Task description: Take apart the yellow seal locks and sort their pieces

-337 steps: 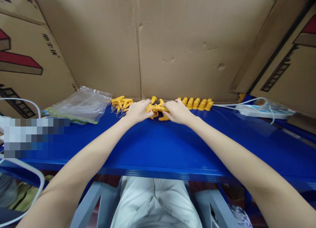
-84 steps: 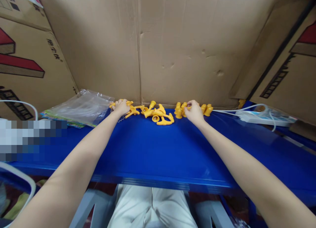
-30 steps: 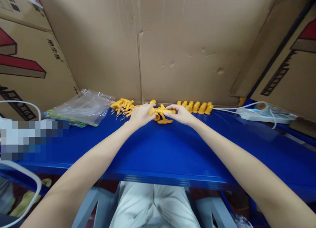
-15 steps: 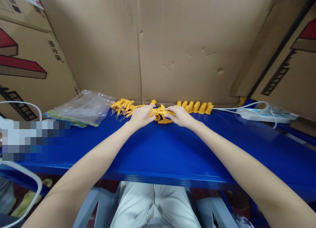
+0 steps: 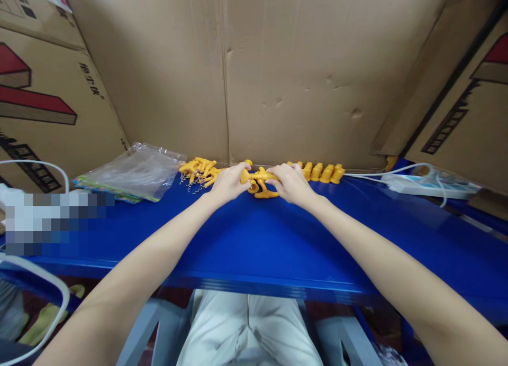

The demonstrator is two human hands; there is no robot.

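Both my hands meet at the back middle of the blue table over a yellow plastic corkscrew. My left hand [image 5: 231, 183] is closed around its flared body [image 5: 245, 176]. My right hand [image 5: 292, 183] grips its handle end [image 5: 271, 176]; the fingers partly hide it. Just below, another yellow T-shaped handle [image 5: 265, 194] and a round yellow piece [image 5: 253, 186] lie on the table. Left of my left hand is a heap of yellow handles [image 5: 200, 167] with metal spirals. Beyond my right hand stands a row of yellow bodies [image 5: 327, 173], partly covered by that hand.
Clear plastic bags [image 5: 137, 170] lie at the left, beside a blurred-out patch. A white power strip [image 5: 431, 185] with cables rests at the right. A cardboard wall [image 5: 301, 75] rises behind the blue table [image 5: 257, 244], with printed cartons at both sides.
My right hand has turned slightly around the handle end and now covers more of the row of bodies. My left hand keeps its hold.
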